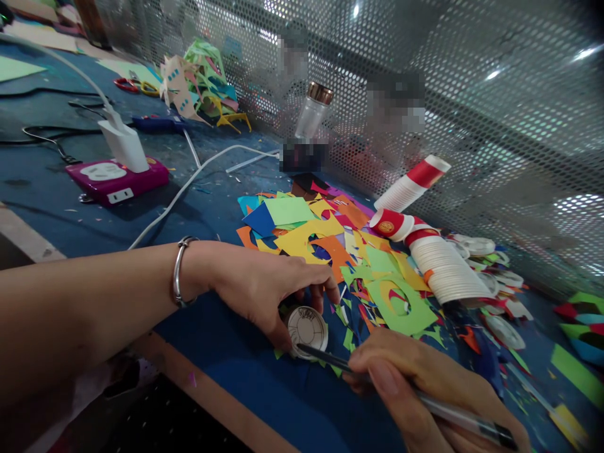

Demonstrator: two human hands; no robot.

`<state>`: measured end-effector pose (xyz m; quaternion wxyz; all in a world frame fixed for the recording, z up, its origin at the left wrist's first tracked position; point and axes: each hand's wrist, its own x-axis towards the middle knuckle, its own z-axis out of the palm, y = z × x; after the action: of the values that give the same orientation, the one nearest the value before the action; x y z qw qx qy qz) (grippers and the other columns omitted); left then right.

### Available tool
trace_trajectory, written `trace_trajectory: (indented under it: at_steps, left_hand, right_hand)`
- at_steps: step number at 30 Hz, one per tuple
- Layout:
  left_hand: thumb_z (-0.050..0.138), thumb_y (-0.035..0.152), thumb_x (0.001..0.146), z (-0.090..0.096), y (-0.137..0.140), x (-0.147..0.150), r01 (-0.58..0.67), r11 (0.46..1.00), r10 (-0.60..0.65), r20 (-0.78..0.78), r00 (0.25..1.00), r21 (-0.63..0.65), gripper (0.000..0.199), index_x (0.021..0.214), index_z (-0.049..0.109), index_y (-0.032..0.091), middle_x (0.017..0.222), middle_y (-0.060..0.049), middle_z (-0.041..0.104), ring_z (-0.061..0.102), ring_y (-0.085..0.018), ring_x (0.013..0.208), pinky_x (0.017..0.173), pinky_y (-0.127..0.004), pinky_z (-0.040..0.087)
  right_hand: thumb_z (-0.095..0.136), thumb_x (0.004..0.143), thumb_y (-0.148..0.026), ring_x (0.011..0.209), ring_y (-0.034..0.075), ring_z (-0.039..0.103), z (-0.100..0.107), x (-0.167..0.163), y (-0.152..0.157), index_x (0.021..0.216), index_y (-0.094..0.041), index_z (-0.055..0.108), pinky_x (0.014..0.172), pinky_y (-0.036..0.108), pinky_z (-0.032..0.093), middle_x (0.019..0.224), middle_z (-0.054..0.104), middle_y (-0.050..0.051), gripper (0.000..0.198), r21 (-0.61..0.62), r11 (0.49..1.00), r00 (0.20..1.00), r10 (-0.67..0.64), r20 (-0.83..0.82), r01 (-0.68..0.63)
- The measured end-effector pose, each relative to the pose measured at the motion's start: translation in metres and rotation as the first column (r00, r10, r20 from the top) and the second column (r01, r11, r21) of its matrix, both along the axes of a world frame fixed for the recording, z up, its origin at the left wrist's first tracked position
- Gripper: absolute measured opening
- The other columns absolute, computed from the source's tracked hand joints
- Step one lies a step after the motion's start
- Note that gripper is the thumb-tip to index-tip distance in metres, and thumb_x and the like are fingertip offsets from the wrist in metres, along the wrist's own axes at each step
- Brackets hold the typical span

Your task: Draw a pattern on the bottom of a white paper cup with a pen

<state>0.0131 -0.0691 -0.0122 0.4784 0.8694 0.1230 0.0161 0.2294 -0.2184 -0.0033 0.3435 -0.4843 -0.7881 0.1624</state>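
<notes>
My left hand point(264, 289), with a metal bangle on the wrist, curves around a small round white disc point(309, 328), thumb at its near left edge and fingers at its far edge. The disc has a raised rim, and dark lines and curved sections are drawn on its face. My right hand point(425, 384) grips a pen point(443, 409) with a clear barrel. The pen's dark tip meets the disc near its lower left edge. Behind the hands lies a heap of coloured paper scraps point(325, 233), several with round holes cut out.
Stacked paper cups point(446, 267) lie to the right of the scraps. A purple power strip point(117, 182) with a white charger and cable stands at left. Behind it are a glue gun point(160, 124) and scissors point(136, 85). A bottle point(314, 113) stands by the perforated metal panel point(349, 50).
</notes>
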Motion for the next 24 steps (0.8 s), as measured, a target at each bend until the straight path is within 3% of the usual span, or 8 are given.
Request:
trace_trajectory:
  at_steps: [17, 24]
  left_hand:
    - [0.088, 0.024, 0.069, -0.0011, 0.0001, -0.0002, 0.002, 1.000, -0.002, 0.002, 1.000, -0.002, 0.074, 0.132, 0.049, 0.021, 0.123, -0.005, 0.063, 0.060, -0.021, 0.108, 0.092, -0.033, 0.050]
    - [0.087, 0.019, 0.068, -0.0006, 0.0008, -0.0007, 0.004, 1.000, -0.004, -0.007, 1.000, -0.005, 0.076, 0.133, 0.049, 0.023, 0.123, -0.004, 0.064, 0.059, -0.020, 0.108, 0.091, -0.032, 0.050]
  right_hand:
    - [0.052, 0.101, -0.018, 0.061, 0.007, 0.071, -0.0002, -0.0011, 0.0012, 0.091, -0.030, 0.069, 0.060, 0.017, 0.054, 0.078, 0.074, -0.006, 0.023, -0.057, 0.997, 0.999, -0.045, -0.031, 0.043]
    - [0.052, 0.100, -0.018, 0.062, 0.008, 0.071, 0.0001, -0.0004, -0.0011, 0.093, -0.029, 0.069, 0.059, 0.019, 0.054, 0.081, 0.075, -0.006, 0.022, -0.020, 0.999, 0.999, -0.027, -0.021, 0.027]
